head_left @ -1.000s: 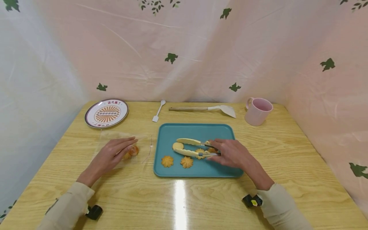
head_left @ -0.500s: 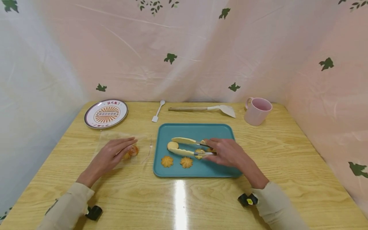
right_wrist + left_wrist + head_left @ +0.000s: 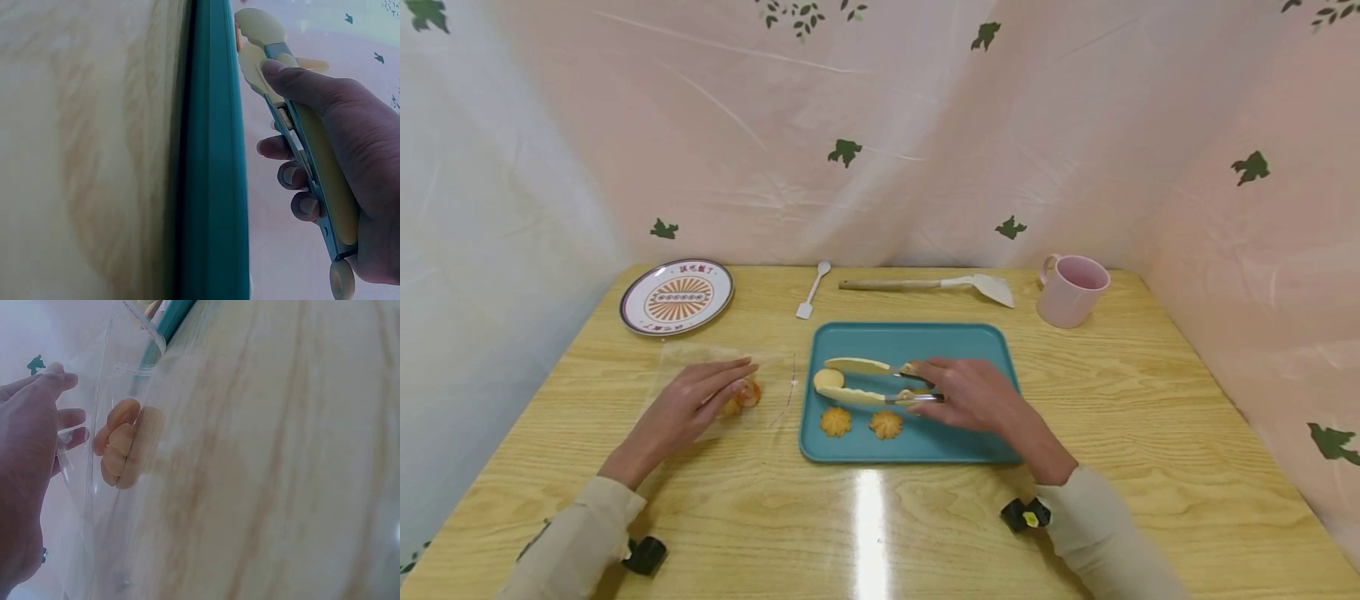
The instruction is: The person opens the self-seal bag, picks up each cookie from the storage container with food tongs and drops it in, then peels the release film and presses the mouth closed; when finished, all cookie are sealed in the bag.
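Observation:
My right hand (image 3: 977, 393) grips a pair of tongs (image 3: 859, 366) with cream tips over the teal tray (image 3: 917, 337). A round cookie (image 3: 828, 381) sits between the tong tips, near the tray's left side. Below it lie two ridged cookies (image 3: 836, 422), and others are partly hidden by the tongs and hand. To the left, my left hand (image 3: 688, 402) pinches the film of a clear plastic bag (image 3: 778, 387), whose mouth faces the tray. Several cookies (image 3: 119, 444) rest inside the bag, under my fingertips. The right wrist view shows fingers and thumb wrapped around the tongs' handles (image 3: 325, 175).
Along the back stand or lie a patterned plate (image 3: 677, 297), a small white spoon-like utensil (image 3: 814, 290), a wooden-handled spatula (image 3: 925, 284) and a pink mug (image 3: 1070, 293). A pink cloth (image 3: 880, 217) with green leaf shapes hangs behind the wooden table (image 3: 760, 517).
The right hand has moved left with the tongs, bringing the round cookie from the tray's middle-left toward its left rim. The left hand and the bag have stayed put.

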